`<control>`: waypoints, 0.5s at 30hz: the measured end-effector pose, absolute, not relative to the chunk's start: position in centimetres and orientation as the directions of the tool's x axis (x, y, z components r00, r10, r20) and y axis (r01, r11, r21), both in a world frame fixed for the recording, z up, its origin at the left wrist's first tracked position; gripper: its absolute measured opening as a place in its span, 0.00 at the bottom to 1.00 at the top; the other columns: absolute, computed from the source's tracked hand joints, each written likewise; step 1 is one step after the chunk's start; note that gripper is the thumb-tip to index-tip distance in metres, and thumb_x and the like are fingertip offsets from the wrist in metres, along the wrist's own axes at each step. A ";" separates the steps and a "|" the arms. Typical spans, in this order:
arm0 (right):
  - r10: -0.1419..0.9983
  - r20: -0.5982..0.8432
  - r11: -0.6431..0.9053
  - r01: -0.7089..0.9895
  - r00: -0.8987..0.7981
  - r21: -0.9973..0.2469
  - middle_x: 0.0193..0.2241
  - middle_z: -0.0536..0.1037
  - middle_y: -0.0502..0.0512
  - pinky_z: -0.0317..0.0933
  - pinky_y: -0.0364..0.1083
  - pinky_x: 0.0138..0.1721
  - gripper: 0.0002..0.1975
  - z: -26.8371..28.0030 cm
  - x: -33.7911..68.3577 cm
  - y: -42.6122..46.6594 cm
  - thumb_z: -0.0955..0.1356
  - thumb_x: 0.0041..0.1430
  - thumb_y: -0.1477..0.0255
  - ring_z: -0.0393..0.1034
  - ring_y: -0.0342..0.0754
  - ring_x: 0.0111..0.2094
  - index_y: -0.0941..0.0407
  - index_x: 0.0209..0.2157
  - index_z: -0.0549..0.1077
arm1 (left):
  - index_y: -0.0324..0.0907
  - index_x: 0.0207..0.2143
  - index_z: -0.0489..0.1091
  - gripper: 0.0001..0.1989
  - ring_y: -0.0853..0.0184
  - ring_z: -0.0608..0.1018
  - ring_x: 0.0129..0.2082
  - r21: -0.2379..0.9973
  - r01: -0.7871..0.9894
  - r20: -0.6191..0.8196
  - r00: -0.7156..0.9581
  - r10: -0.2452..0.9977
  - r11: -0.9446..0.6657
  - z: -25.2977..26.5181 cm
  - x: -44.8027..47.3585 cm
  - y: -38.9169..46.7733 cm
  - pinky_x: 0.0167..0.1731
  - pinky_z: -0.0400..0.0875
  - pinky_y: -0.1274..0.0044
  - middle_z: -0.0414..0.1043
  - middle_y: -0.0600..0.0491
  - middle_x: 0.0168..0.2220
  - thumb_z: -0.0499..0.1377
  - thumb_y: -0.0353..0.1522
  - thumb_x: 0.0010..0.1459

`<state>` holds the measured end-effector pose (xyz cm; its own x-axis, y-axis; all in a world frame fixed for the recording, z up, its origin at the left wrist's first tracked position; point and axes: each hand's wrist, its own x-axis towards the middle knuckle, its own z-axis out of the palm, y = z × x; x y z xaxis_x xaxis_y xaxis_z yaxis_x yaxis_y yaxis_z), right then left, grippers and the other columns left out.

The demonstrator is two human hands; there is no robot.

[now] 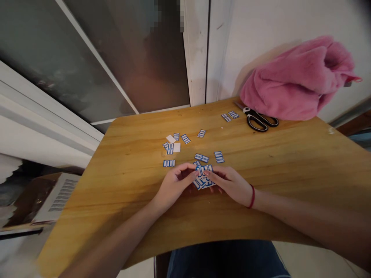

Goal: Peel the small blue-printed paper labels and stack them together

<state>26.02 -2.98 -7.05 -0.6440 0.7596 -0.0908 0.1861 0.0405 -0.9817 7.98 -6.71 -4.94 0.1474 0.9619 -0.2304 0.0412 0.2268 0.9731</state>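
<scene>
Between both hands, just above the wooden table (133, 185), is a loose bunch of small blue-and-white label cards (205, 178). My left hand (176, 181) grips the bunch from the left, its thumb on top. From the right, my right hand (228, 181) holds the same bunch with its thumb pressed on the upper face; a red band circles that wrist. Fingers beneath the cards are mostly hidden. Just beyond the hands lie a single card (201, 157) and another card (219, 157). To the left rests one more card (169, 163).
A small cluster of cards (170, 149) with white blank pieces lies at the left middle. Toward the back are two cards (226, 117), black-handled scissors (257, 119) and a pink plush cloth (298, 81) against the wall. A cardboard box (55, 197) stands left of the table.
</scene>
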 end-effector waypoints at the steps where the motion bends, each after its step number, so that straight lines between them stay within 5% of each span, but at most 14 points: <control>1: 0.756 -0.089 0.051 0.195 -0.649 -0.980 0.19 0.68 0.48 0.49 0.39 0.19 0.21 -7.1 26.1 -3.0 0.60 0.61 0.55 0.58 0.38 0.19 0.59 0.29 0.69 | 0.39 0.30 0.69 0.11 0.74 0.71 0.21 0.974 0.031 -0.225 0.145 0.963 0.223 -4.9 8.0 -6.7 0.20 0.67 0.82 0.71 0.56 0.24 0.61 0.39 0.53; 11: 0.765 -0.119 0.049 0.241 -0.633 -0.969 0.19 0.69 0.49 0.50 0.38 0.17 0.22 -7.2 26.2 -3.0 0.58 0.62 0.55 0.58 0.37 0.18 0.59 0.29 0.68 | 0.38 0.21 0.63 0.17 0.76 0.68 0.16 0.969 0.021 -0.245 0.128 0.961 0.245 -5.2 8.1 -6.7 0.19 0.65 0.83 0.66 0.59 0.17 0.61 0.40 0.53; 15: 0.775 -0.141 0.003 0.227 -0.616 -0.974 0.17 0.68 0.49 0.49 0.38 0.16 0.23 -7.0 25.9 -2.9 0.59 0.61 0.54 0.56 0.37 0.16 0.59 0.27 0.67 | 0.39 0.30 0.65 0.13 0.75 0.71 0.21 0.971 -0.038 -0.224 0.197 0.954 0.236 -5.2 8.2 -6.8 0.21 0.68 0.82 0.68 0.57 0.24 0.60 0.40 0.54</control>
